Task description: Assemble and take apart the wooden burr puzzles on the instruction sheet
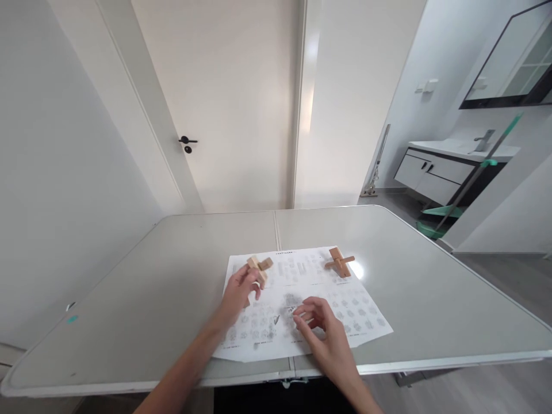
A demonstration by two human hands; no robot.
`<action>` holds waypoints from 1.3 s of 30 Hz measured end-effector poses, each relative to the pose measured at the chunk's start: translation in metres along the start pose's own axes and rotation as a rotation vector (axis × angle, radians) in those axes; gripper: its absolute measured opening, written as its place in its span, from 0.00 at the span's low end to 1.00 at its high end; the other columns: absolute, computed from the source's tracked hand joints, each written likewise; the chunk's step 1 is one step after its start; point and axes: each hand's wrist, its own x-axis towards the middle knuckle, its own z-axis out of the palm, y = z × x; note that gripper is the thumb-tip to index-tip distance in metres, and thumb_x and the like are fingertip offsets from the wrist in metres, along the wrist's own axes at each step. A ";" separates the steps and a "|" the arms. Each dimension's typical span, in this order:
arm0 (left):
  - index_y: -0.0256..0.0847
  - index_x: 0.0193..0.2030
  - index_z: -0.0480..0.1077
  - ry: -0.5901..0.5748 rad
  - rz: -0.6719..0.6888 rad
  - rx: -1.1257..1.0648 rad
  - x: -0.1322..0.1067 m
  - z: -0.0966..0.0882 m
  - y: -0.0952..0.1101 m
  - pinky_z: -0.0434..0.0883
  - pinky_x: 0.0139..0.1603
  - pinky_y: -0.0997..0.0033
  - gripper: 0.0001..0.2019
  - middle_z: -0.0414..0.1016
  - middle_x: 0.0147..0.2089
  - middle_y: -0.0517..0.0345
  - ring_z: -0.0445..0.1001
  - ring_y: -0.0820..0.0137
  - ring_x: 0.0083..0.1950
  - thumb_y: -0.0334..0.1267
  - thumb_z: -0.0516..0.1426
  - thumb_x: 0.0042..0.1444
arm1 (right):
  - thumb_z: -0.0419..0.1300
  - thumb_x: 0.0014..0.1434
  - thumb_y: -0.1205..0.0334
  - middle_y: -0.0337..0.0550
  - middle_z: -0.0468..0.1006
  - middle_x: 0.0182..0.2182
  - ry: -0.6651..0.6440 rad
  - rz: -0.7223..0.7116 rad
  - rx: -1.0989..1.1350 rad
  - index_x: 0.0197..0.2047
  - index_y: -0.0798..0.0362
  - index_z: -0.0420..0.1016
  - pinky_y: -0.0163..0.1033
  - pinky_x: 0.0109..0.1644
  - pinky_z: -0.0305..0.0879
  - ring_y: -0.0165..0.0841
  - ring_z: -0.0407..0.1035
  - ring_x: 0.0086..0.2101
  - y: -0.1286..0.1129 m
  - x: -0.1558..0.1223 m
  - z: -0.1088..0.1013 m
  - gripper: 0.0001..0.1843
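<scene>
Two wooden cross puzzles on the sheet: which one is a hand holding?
The lighter wooden puzzle at the sheet's far left, in the left hand. The darker wooden puzzle lies alone at the far right, untouched.

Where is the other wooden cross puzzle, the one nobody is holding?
The free wooden cross puzzle lies on the paper sheet near its far right corner, on the table's right half, apart from both hands.

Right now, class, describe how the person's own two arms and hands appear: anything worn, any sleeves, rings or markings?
Both forearms are bare, with no sleeves in view. The left hand and right hand wear no gloves, and no rings, watch or wristbands show. The fingers are slender and uncovered. No markings are visible.
</scene>
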 end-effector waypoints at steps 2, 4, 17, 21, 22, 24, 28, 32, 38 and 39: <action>0.38 0.40 0.71 0.046 -0.001 -0.008 0.008 -0.022 0.005 0.66 0.20 0.74 0.21 0.77 0.39 0.55 0.71 0.75 0.24 0.58 0.60 0.62 | 0.59 0.71 0.55 0.45 0.82 0.38 -0.093 -0.042 -0.116 0.45 0.48 0.72 0.41 0.39 0.72 0.39 0.77 0.37 -0.006 0.014 0.002 0.07; 0.39 0.41 0.70 0.107 0.005 -0.015 0.013 -0.044 0.009 0.63 0.17 0.74 0.21 0.78 0.44 0.54 0.71 0.76 0.21 0.58 0.61 0.61 | 0.57 0.72 0.57 0.45 0.82 0.38 -0.175 -0.111 -0.213 0.43 0.48 0.74 0.42 0.38 0.72 0.39 0.77 0.37 -0.012 0.033 0.007 0.06; 0.41 0.35 0.66 0.226 -0.011 0.000 0.018 -0.076 -0.003 0.52 0.16 0.79 0.23 0.54 0.22 0.73 0.50 0.80 0.17 0.61 0.61 0.60 | 0.77 0.53 0.45 0.55 0.73 0.52 -0.602 -0.408 -0.376 0.62 0.51 0.72 0.55 0.55 0.72 0.51 0.70 0.53 0.011 0.111 0.095 0.39; 0.39 0.50 0.71 0.237 -0.014 0.024 0.017 -0.073 -0.003 0.50 0.17 0.79 0.27 0.51 0.22 0.75 0.49 0.79 0.18 0.62 0.62 0.59 | 0.79 0.48 0.52 0.44 0.74 0.42 -0.602 -0.360 -0.260 0.53 0.49 0.75 0.48 0.46 0.71 0.42 0.71 0.41 0.016 0.113 0.092 0.31; 0.38 0.52 0.71 0.237 -0.012 0.033 0.016 -0.072 -0.002 0.50 0.17 0.79 0.29 0.50 0.22 0.75 0.48 0.79 0.18 0.63 0.62 0.58 | 0.79 0.50 0.54 0.43 0.74 0.41 -0.585 -0.332 -0.231 0.54 0.48 0.74 0.47 0.44 0.71 0.40 0.70 0.39 0.018 0.114 0.090 0.31; 0.37 0.52 0.73 0.233 -0.011 0.049 0.015 -0.071 0.000 0.49 0.17 0.78 0.30 0.50 0.22 0.74 0.48 0.79 0.19 0.64 0.62 0.58 | 0.76 0.52 0.55 0.42 0.73 0.42 -0.514 -0.254 -0.150 0.58 0.47 0.70 0.45 0.42 0.71 0.37 0.70 0.37 0.021 0.119 0.083 0.33; 0.36 0.53 0.74 0.213 -0.021 0.069 0.012 -0.064 0.003 0.48 0.18 0.76 0.33 0.53 0.22 0.72 0.48 0.78 0.20 0.65 0.61 0.58 | 0.73 0.54 0.54 0.41 0.74 0.44 -0.379 -0.063 0.098 0.62 0.45 0.66 0.44 0.44 0.73 0.34 0.73 0.36 0.027 0.133 0.062 0.35; 0.36 0.54 0.75 0.136 -0.052 0.074 0.018 -0.045 -0.001 0.48 0.19 0.75 0.33 0.54 0.23 0.71 0.49 0.78 0.21 0.66 0.60 0.59 | 0.73 0.55 0.52 0.41 0.77 0.48 -0.391 0.017 0.260 0.63 0.41 0.63 0.44 0.45 0.76 0.35 0.79 0.39 0.029 0.138 0.038 0.36; 0.37 0.56 0.75 -0.026 -0.089 0.075 0.035 -0.008 -0.006 0.53 0.20 0.76 0.33 0.52 0.25 0.71 0.50 0.78 0.21 0.66 0.59 0.60 | 0.74 0.56 0.47 0.41 0.80 0.44 -0.357 0.130 0.542 0.58 0.41 0.69 0.49 0.52 0.76 0.38 0.80 0.43 0.028 0.135 0.024 0.31; 0.37 0.56 0.75 -0.040 -0.090 0.077 0.036 -0.004 -0.007 0.53 0.20 0.76 0.33 0.51 0.25 0.71 0.50 0.78 0.21 0.66 0.58 0.61 | 0.73 0.57 0.45 0.41 0.81 0.43 -0.347 0.139 0.561 0.58 0.42 0.69 0.49 0.53 0.76 0.39 0.80 0.43 0.026 0.134 0.024 0.29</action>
